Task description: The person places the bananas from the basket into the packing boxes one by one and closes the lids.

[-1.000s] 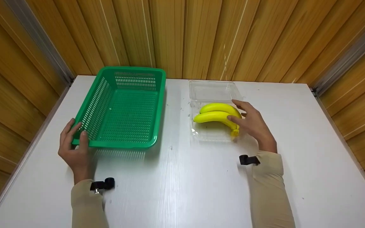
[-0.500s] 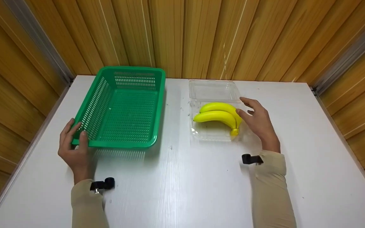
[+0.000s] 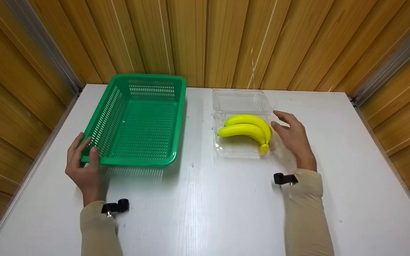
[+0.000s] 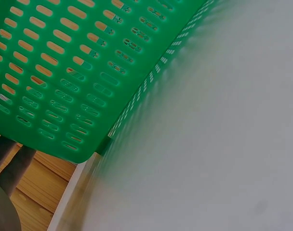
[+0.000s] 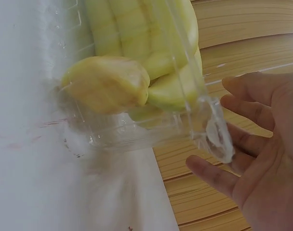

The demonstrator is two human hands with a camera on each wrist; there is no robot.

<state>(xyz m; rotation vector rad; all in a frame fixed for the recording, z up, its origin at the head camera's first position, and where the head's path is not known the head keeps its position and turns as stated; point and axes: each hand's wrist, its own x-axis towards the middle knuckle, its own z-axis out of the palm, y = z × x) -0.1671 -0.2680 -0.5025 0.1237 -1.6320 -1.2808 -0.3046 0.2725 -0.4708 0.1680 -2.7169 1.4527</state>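
Note:
My left hand (image 3: pixel 84 167) rests at the near left corner of a green plastic basket (image 3: pixel 135 162), its fingers spread over the rim. Two of its fingers (image 4: pixel 16 166) show at the rim's edge in the left wrist view; the rest is hidden. A bunch of yellow bananas (image 3: pixel 244 131) lies in the base of a clear plastic clamshell box (image 3: pixel 233 152), whose lid (image 3: pixel 240 101) is folded back. My right hand (image 3: pixel 294 138) stands just right of the box, fingers parted and holding nothing. In the right wrist view that hand (image 5: pixel 267 144) is beside the box's corner; contact is unclear.
The box and basket stand apart on a white table (image 3: pixel 205 206). Wood-patterned panels (image 3: pixel 222 42) rise behind the table and on both sides. The basket's far end and the box's lid are near the back edge.
My right hand has drawn back to the right, from over the bananas to beside the box. The bananas stay in the box. The left hand and basket have not moved.

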